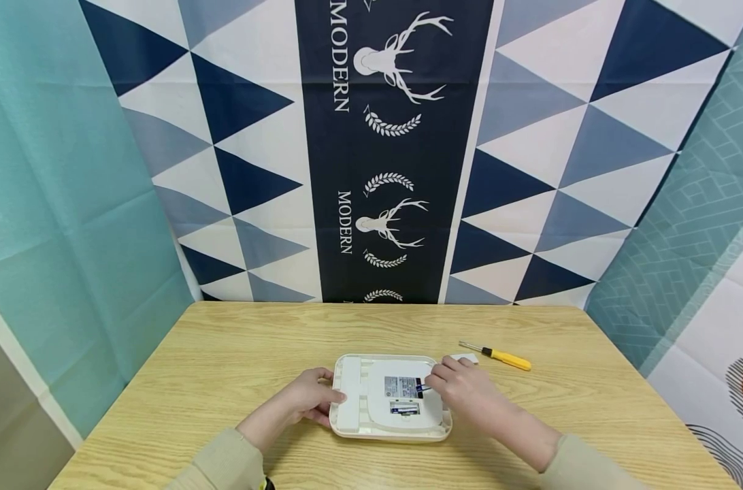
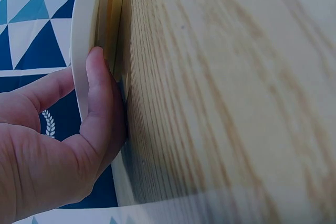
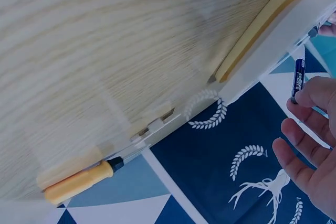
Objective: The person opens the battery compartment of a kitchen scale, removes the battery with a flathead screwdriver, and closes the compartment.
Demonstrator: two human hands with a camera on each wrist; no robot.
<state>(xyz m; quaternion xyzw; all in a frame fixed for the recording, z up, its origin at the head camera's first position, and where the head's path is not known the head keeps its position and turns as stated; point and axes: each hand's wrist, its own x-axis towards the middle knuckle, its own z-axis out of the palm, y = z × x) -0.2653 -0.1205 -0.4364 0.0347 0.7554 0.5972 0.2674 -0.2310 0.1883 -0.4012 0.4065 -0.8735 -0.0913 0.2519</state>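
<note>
A white flat device (image 1: 380, 371) with rounded corners lies on the table, its label and open battery compartment (image 1: 411, 403) facing up. One dark blue battery (image 1: 403, 410) sits in the lower part of that compartment. My left hand (image 1: 313, 395) grips the device's left edge, thumb on the upper face and fingers at the side and below. Between thumb and fingertip, my right hand (image 1: 460, 382) pinches another dark blue battery (image 3: 298, 80) above the right part of the device. In the right wrist view, the other fingers of this hand are loosely spread.
Behind my right hand lies a small white piece (image 1: 467, 357), partly covered by it in the head view. A screwdriver (image 1: 506, 358) with a yellow handle rests just right of that piece. The wooden table (image 1: 255, 340) meets a patterned cloth (image 1: 384, 150) at the back.
</note>
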